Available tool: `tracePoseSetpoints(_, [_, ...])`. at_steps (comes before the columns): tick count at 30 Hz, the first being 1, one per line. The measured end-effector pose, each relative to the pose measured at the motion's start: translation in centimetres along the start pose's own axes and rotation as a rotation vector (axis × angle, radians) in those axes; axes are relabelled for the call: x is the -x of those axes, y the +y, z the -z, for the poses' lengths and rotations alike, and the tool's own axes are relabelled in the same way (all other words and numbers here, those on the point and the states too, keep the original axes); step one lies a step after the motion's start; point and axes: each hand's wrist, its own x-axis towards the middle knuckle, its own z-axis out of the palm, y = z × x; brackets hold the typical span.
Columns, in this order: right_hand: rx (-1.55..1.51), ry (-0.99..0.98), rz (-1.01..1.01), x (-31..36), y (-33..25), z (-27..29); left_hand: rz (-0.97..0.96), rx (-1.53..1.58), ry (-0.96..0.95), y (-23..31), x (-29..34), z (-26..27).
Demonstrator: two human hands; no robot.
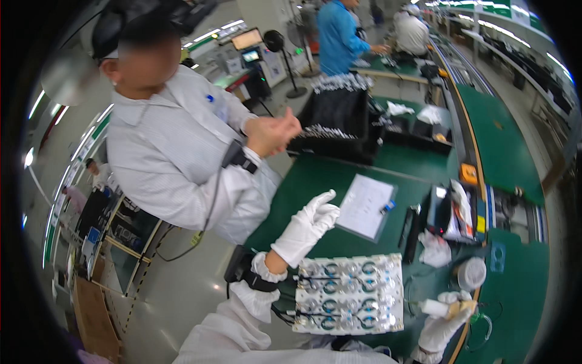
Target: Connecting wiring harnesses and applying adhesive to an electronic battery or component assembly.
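My left hand [308, 230], in a white glove, is raised above the green table. Its fingers are partly bent and apart, with nothing visible in them. Just below it lies a white tray [395, 291] holding rows of clear round parts with teal rings and black cables. To the right of the tray, my gloved right hand [441, 332] is closed around a small white cylindrical piece [431, 307], whose exact kind I cannot make out. A clear, green-tinted loop of tube or wire [485, 327] shows beside that hand.
A sheet in a clear sleeve [365, 206] lies beyond the tray. To the right are a black box of supplies [470, 233], crumpled plastic [434, 249] and a round tub [471, 273]. A black bin [333, 115] stands farther back. Another person [176, 139] stands close on the left.
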Motion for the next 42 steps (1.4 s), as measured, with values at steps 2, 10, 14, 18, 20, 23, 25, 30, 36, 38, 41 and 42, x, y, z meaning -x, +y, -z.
tracePoseSetpoints(2, [-0.087,-0.01,-0.007,-1.0,0.6,-0.2,0.006,0.254,0.039,2.5,-0.2,0.0])
tracePoseSetpoints(10, [-0.116,0.125,-0.189,-3.4,1.8,-3.8,0.186,0.985,0.06,-2.8,-3.0,2.6])
tracePoseSetpoints(14, [-0.12,0.13,-0.326,-3.2,3.2,-3.6,0.446,1.119,0.215,-5.8,-2.6,2.2])
tracePoseSetpoints(18, [-0.068,0.165,-0.367,-2.7,3.7,-3.8,0.393,1.074,0.212,-4.5,-2.3,2.2])
tracePoseSetpoints(20, [-0.104,0.146,-0.389,-2.5,3.9,-2.7,0.324,1.097,0.215,-3.6,-2.4,2.4])
tracePoseSetpoints(23, [-0.177,0.171,-0.507,-1.9,4.0,-1.9,0.218,1.068,0.25,-1.5,-2.5,2.3])
tracePoseSetpoints(25, [-0.187,0.201,-0.516,-1.7,3.9,-2.2,0.18,1.017,0.283,-0.5,-3.1,2.2])
tracePoseSetpoints(30, [-0.289,0.179,-0.638,-1.3,3.8,-1.7,-0.106,-0.432,0.344,-2.8,-2.1,1.1])
tracePoseSetpoints(36, [-0.155,0.309,-0.56,-1.7,3.6,-4.7,-0.004,-1.048,-0.306,-6.4,2.8,-2.9])
tracePoseSetpoints(38, [-0.139,0.302,-0.576,-1.8,3.7,-4.2,-0.035,-1.181,-0.192,-6.1,3.2,-3.0])
tracePoseSetpoints(41, [-0.04,0.298,-0.568,-1.8,3.8,-4.2,-0.1,-1.155,-0.126,-5.9,3.4,-2.8])
tracePoseSetpoints(42, [-0.04,0.297,-0.565,-1.8,3.9,-4.2,-0.094,-1.153,-0.132,-5.8,3.4,-2.6])
